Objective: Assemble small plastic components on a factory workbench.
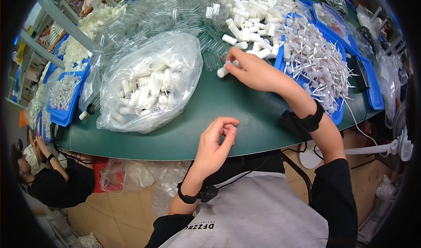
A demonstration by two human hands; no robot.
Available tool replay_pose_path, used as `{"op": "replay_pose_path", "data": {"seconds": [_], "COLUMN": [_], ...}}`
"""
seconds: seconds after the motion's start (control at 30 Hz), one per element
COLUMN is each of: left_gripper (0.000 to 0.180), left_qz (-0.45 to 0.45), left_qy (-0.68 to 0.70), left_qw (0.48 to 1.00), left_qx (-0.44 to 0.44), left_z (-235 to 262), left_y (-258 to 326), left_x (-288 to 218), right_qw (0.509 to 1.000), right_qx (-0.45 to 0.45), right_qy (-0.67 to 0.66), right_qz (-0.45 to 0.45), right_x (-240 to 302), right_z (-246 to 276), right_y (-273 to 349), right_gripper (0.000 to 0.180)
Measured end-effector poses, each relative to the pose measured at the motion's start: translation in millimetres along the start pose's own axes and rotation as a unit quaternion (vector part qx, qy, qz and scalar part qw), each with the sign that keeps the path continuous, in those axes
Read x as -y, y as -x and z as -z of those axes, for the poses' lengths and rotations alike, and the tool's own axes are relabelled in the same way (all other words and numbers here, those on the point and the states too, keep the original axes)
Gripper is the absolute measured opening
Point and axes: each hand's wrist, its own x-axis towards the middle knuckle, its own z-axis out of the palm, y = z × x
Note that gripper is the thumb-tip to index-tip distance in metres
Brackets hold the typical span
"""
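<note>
My right hand (252,70) is over the table, its thumb and fingers pinching a small white plastic cylinder (223,71). A thin red line (220,58) shows beside those fingers; what it belongs to is unclear. Just inside the near table edge, my left hand (215,145) is loosely curled, thumb and forefinger apart, with nothing visible in it. Beyond my right hand spreads a heap of white cylinders (252,33). By my right forearm, a blue tray (279,60) is piled with thin white stemmed pieces (313,55).
A clear plastic bag (184,79) of white cylinders lies left on the green table (254,129). Clear tubes (171,13) are heaped behind it. Another blue tray (66,116) stands farther left. A co-worker (61,177) sits at lower left; a white fan (399,145) is at right.
</note>
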Motion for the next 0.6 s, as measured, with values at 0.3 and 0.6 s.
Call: {"op": "replay_pose_path", "data": {"seconds": [0.3,0.6], "left_gripper": [0.041,0.037], "left_qz": [-0.023,0.031], "left_qy": [0.214,0.305], "left_qw": [0.977,0.952], "left_qx": [0.008,0.003], "left_z": [3,5], "left_y": [-9,-9], "left_x": [4,-2], "right_qw": [0.958,0.859], "right_qx": [0.037,0.052], "right_qy": [-0.282,-0.509], "right_qz": [0.044,-0.026], "right_x": [70,49], "right_z": [17,-23], "right_y": [88,127], "right_gripper": [0.025,0.022]}}
